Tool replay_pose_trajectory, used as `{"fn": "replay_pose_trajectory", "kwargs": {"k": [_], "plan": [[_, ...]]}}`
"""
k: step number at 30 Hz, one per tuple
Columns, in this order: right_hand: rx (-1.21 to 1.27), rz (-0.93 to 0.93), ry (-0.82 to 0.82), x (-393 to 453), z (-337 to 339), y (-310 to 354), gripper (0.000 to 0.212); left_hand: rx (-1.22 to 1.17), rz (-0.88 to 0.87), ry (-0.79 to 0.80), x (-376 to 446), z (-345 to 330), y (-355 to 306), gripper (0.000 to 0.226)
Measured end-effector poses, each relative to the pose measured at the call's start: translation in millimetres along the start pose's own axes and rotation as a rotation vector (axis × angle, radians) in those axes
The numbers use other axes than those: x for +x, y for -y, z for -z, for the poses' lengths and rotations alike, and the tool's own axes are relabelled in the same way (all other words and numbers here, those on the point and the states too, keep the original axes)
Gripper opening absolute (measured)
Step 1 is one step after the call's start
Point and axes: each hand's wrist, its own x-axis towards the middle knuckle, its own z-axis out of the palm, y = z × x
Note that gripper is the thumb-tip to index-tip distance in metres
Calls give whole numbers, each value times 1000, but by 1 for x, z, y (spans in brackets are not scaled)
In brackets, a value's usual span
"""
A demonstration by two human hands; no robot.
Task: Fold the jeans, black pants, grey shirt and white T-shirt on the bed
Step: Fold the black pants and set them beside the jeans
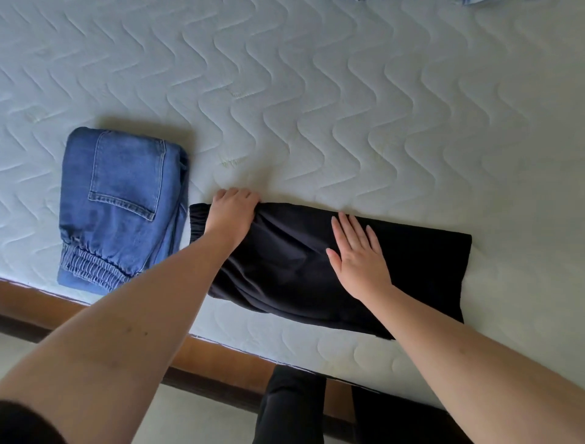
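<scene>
The black pants (421, 269) lie as a long folded strip near the front edge of the quilted bed (316, 95). My left hand (232, 212) grips the far edge of the pants close to the elastic waistband, fingers curled over the cloth. My right hand (357, 253) lies flat on the middle of the pants, fingers straight and spread. The jeans (123, 202) sit folded in a neat block to the left of the pants, back pocket up, elastic waist towards me. No grey shirt or white T-shirt can be made out.
The bed's wooden frame (221, 358) runs along the front edge. My legs (291, 408) in dark trousers stand against it. A bit of pale blue cloth (471, 1) shows at the top edge of the view.
</scene>
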Motion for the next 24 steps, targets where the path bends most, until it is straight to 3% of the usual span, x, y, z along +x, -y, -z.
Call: {"fn": "replay_pose_trajectory", "kwargs": {"k": [6, 9, 14, 19, 24], "plan": [[-44, -87, 39, -35, -8, -27, 67, 39, 81, -52, -7, -11, 28, 24], [-30, -108, 67, -44, -5, -31, 68, -3, 118, -132, -13, -15, 21, 35], [-18, -112, 91, -45, 6, -34, 66, -19, -119, -104, -31, -19, -34, 68], [0, -192, 123, -63, 4, -49, 67, -34, -451, -47, -45, -41, -125, 59], [52, -383, 124, -96, 2, -84, 63, 31, -444, 56, -57, -67, -171, 61]]}}
